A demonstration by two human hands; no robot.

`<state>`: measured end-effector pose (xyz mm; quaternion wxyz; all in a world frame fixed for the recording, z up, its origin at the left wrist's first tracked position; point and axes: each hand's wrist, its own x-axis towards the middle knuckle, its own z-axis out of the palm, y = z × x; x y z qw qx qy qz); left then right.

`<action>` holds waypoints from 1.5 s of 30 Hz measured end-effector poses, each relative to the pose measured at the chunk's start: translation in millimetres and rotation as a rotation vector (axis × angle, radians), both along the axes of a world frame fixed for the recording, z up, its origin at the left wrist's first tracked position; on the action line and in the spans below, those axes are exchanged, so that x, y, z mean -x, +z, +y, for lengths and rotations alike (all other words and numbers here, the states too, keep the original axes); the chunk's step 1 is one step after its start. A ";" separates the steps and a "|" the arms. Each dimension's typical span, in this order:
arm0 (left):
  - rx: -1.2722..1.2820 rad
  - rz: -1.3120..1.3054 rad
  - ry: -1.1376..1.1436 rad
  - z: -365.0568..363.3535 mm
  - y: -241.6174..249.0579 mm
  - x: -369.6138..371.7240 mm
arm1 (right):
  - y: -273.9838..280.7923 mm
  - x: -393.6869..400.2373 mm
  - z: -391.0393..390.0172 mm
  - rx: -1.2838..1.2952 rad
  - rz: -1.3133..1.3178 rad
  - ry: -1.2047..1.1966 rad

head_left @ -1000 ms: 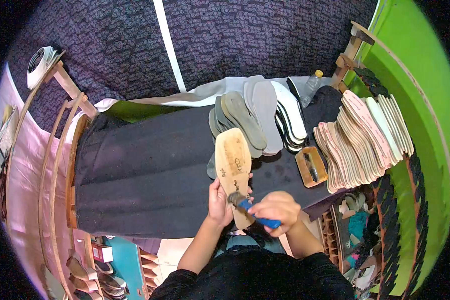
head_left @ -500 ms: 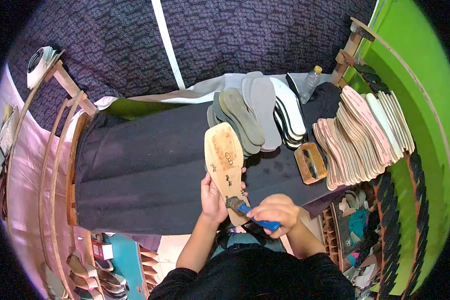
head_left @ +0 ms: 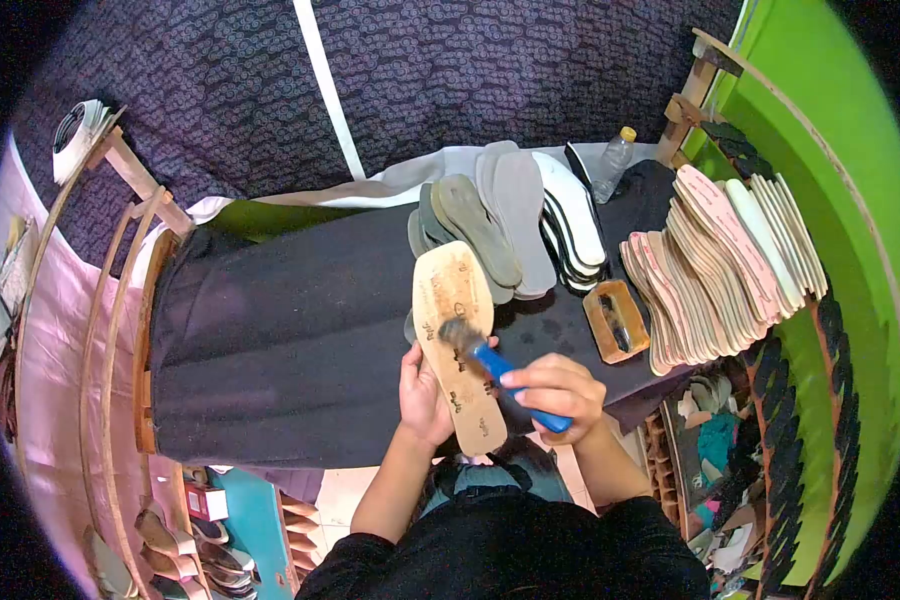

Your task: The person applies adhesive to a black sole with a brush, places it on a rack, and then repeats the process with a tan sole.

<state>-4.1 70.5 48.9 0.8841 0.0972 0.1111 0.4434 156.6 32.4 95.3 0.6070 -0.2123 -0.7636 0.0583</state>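
Note:
A tan insole (head_left: 478, 418) with dark handwritten marks is held up over the near edge of the table. My left hand (head_left: 426, 404) grips it from below, thumb along its left side and the other fingers hidden behind. My right hand (head_left: 562, 396) is closed round the blue handle of a brush (head_left: 503, 370). The dark, slightly blurred bristles lie over the middle of the insole's face and appear to touch it. Beyond the insole are stacked grey-green insoles (head_left: 475, 225). An open tan container (head_left: 616, 322) with something dark inside sits right of my hands.
Dark cloth (head_left: 280, 340) covers the table. Grey insoles (head_left: 522, 215), white insoles (head_left: 570, 210) and a bottle with a yellow cap (head_left: 615, 165) stand at the back. Rows of pink and beige insoles (head_left: 710, 270) fill the right end. Racks with shoes (head_left: 220, 555) are below left.
The brush in my right hand has moved up the insole, from near its lower end to its middle. My left hand still holds the insole in nearly the same place.

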 end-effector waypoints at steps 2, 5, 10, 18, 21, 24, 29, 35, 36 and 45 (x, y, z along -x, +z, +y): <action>0.031 0.004 -0.002 1.7 1.2 -3.3 | 1.7 -1.1 2.1 -0.044 -0.051 -0.043; -0.176 -0.002 -0.065 11.6 -17.1 2.2 | -2.7 -4.1 -9.2 0.031 -0.104 0.116; -0.165 -0.104 -0.074 9.0 -7.9 3.9 | -1.3 -2.6 -14.2 0.078 -0.016 0.033; -0.084 -0.040 0.002 12.9 -14.2 10.0 | -6.5 0.5 -19.2 0.090 -0.061 0.017; -0.185 -0.051 -0.012 8.8 -13.4 11.3 | -5.5 0.0 -18.8 0.156 -0.029 0.073; -0.047 0.003 0.044 3.8 -5.2 7.1 | -0.4 3.5 -7.0 0.018 0.011 -0.125; -0.004 -0.074 0.041 4.9 -14.3 10.7 | -9.6 0.7 -14.5 0.030 -0.016 -0.120; -0.166 -0.002 0.021 5.3 -12.7 12.5 | -10.7 4.1 -11.2 0.064 0.079 -0.061; -0.080 0.010 0.043 1.0 -7.1 9.7 | -8.7 5.4 -8.3 0.023 0.051 -0.104; -0.137 0.013 0.024 8.8 -15.2 16.7 | -16.7 4.4 -21.3 0.148 -0.006 0.149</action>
